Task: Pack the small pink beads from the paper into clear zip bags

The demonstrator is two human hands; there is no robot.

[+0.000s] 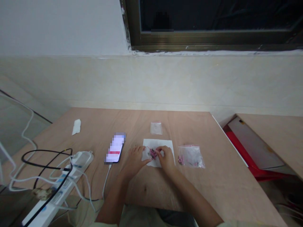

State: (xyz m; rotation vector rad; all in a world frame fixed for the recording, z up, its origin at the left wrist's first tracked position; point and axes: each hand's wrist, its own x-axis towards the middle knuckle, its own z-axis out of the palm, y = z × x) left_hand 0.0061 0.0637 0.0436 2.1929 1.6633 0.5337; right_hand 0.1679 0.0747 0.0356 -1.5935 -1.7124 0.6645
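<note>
A white sheet of paper lies on the wooden table, with a small cluster of dark pink and purple bead-like pieces on it. My left hand rests flat at the sheet's left edge, its fingers spread and its thumb reaching toward the cluster. Over the right side of the cluster, my right hand has thumb and forefinger pinched together. Whatever is between those fingertips is too small to make out. To the right lies a clear zip bag with similar pink pieces in its left corner.
A smaller clear bag lies beyond the sheet. On the left are a phone with a charging cable, a white paper scrap and a power strip tangled in cables. The table meets the wall at the back.
</note>
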